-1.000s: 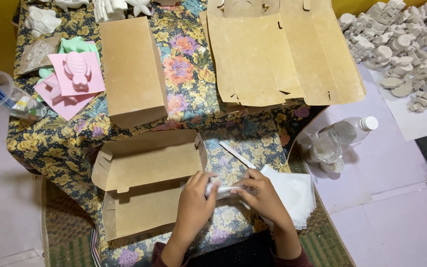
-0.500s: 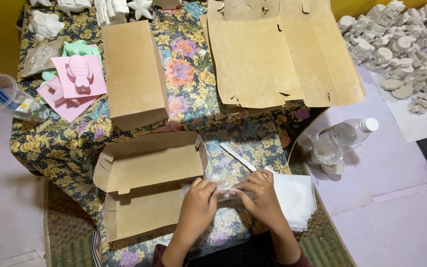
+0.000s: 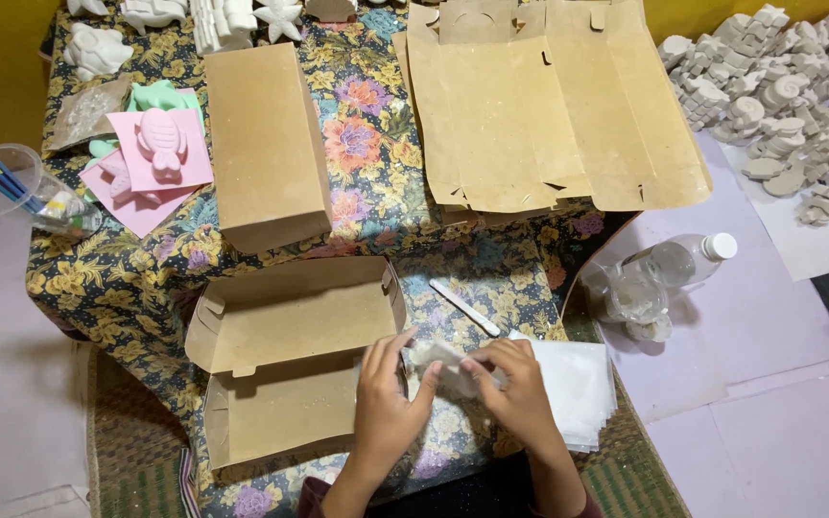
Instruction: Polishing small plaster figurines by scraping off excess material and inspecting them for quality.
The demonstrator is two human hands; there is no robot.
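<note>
You held the small wrapped piece (image 3: 445,369) pinched between your left hand (image 3: 388,403) and right hand (image 3: 520,393), just right of the open box (image 3: 290,355), keeping its wrapping closed.

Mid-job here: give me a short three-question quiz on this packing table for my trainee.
1. True or false: the open brown cardboard box lies just left of the person's left hand.
2. What do both hands grip?
A. a clear plastic bottle
B. a small whitish wrapped piece
C. a pink fish-shaped mould
3. Which hand is nearer the stack of white sheets?

Key: 1 true. 2 B. 3 the right hand.
</note>
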